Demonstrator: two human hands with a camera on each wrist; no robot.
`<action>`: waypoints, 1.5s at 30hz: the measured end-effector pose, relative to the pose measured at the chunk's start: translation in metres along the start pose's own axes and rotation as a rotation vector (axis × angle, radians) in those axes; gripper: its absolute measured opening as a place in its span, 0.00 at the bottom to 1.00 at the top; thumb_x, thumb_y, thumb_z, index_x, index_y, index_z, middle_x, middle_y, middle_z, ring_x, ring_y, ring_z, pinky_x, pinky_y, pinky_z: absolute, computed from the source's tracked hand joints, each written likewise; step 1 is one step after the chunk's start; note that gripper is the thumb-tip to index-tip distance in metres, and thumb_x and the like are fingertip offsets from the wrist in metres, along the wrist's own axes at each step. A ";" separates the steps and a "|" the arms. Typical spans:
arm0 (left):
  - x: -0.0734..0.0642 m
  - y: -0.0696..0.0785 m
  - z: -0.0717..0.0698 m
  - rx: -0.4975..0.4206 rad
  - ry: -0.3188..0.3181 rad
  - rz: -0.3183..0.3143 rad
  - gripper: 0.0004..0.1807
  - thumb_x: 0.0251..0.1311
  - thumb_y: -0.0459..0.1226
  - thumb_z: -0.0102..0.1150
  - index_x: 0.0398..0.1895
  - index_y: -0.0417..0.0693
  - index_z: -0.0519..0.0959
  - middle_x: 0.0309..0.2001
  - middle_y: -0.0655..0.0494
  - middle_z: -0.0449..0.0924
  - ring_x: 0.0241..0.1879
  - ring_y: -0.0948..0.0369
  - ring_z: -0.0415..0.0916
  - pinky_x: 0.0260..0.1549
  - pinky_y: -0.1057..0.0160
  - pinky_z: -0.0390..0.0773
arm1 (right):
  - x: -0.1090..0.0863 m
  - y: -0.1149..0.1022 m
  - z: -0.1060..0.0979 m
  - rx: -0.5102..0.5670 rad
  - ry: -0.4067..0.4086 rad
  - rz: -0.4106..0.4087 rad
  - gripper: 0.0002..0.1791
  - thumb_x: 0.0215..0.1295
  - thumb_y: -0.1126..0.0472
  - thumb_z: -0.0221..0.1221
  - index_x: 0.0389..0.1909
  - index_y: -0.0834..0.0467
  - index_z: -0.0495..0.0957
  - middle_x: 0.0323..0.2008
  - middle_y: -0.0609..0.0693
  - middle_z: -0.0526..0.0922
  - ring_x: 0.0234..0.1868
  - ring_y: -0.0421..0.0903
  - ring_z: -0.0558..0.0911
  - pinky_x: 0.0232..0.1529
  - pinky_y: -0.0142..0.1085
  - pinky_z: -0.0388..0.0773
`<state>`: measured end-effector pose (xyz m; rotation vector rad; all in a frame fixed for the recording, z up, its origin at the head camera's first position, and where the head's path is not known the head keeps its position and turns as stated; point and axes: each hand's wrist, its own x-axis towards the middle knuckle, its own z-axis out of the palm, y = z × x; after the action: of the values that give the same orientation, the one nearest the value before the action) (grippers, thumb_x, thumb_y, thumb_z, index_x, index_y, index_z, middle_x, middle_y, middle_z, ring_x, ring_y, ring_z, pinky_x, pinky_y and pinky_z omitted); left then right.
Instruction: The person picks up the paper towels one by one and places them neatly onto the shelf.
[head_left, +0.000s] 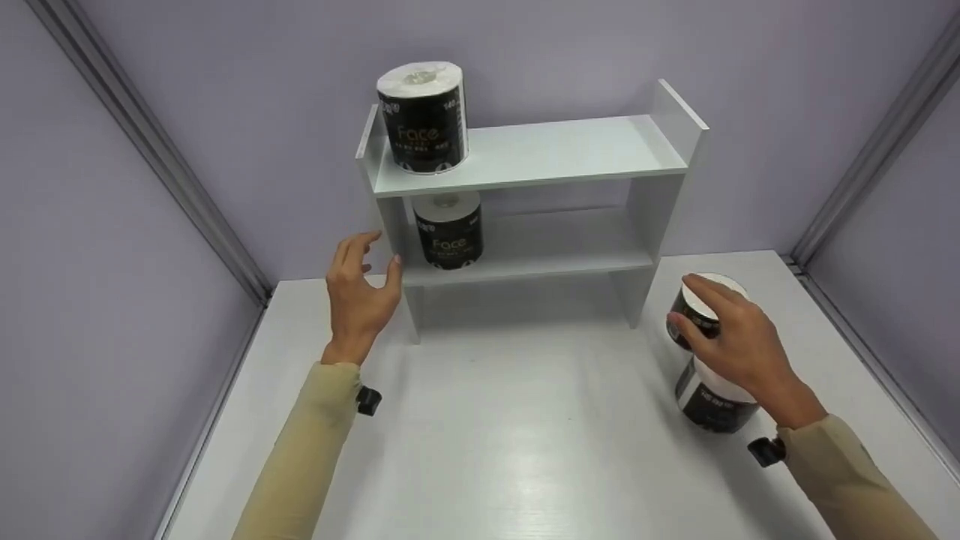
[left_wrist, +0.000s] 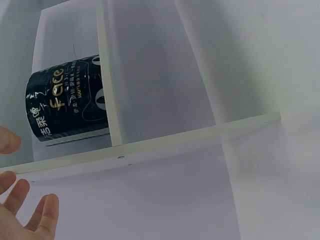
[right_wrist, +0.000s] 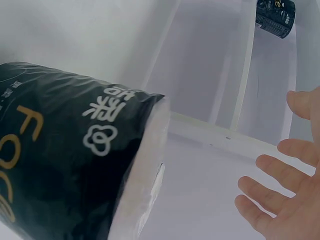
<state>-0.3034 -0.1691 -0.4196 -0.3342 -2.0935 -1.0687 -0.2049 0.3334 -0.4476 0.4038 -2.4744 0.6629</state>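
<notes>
My left hand (head_left: pixel 360 296) is raised beside the left panel of a white shelf unit (head_left: pixel 577 154), fingers spread and loosely bent, holding nothing. Just right of it, a black-wrapped toilet paper roll (head_left: pixel 452 238) stands on the middle shelf. Another roll (head_left: pixel 424 131) stands upright at the left end of the top shelf. On the right, my right hand (head_left: pixel 739 341) hovers with fingers apart, overlapping two more rolls in the head view: a rear roll (head_left: pixel 726 283) and a front roll (head_left: pixel 716 409). In the right wrist view, space shows between its fingers and the large near roll (right_wrist: pixel 65 150).
The shelf unit stands at the back of a white table (head_left: pixel 495 435), against a pale wall (head_left: pixel 555 52). Side walls with metal corner strips (head_left: pixel 157 142) enclose the table left and right. The two right-hand rolls stand one behind the other, right of the shelf.
</notes>
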 end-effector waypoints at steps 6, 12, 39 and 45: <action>-0.004 -0.004 0.004 -0.002 -0.003 -0.023 0.22 0.67 0.35 0.69 0.62 0.37 0.81 0.58 0.40 0.83 0.58 0.45 0.81 0.51 0.48 0.87 | -0.011 0.003 0.000 0.003 0.056 -0.033 0.34 0.64 0.63 0.75 0.71 0.60 0.78 0.69 0.62 0.80 0.61 0.69 0.83 0.53 0.67 0.78; -0.007 -0.010 0.010 -0.023 -0.015 -0.057 0.22 0.67 0.34 0.69 0.62 0.36 0.81 0.58 0.40 0.83 0.59 0.43 0.81 0.52 0.46 0.87 | -0.019 0.003 0.000 -0.008 0.101 -0.079 0.33 0.61 0.65 0.76 0.68 0.62 0.81 0.67 0.62 0.82 0.55 0.70 0.84 0.49 0.65 0.79; -0.018 -0.030 0.025 -0.087 -0.082 -0.216 0.23 0.69 0.35 0.67 0.65 0.35 0.79 0.62 0.38 0.82 0.60 0.39 0.82 0.55 0.45 0.86 | -0.052 0.014 -0.010 -0.065 0.161 -0.067 0.27 0.55 0.64 0.77 0.57 0.63 0.85 0.54 0.61 0.84 0.52 0.64 0.84 0.46 0.59 0.78; -0.016 -0.031 0.030 -0.104 -0.096 -0.264 0.23 0.70 0.36 0.66 0.65 0.36 0.78 0.63 0.39 0.82 0.60 0.40 0.82 0.57 0.46 0.85 | -0.059 0.019 -0.012 -0.078 0.151 -0.051 0.27 0.55 0.63 0.77 0.58 0.61 0.85 0.55 0.60 0.84 0.54 0.63 0.83 0.46 0.60 0.77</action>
<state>-0.3239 -0.1634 -0.4600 -0.1633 -2.2159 -1.3424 -0.1602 0.3639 -0.4796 0.3715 -2.3310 0.5529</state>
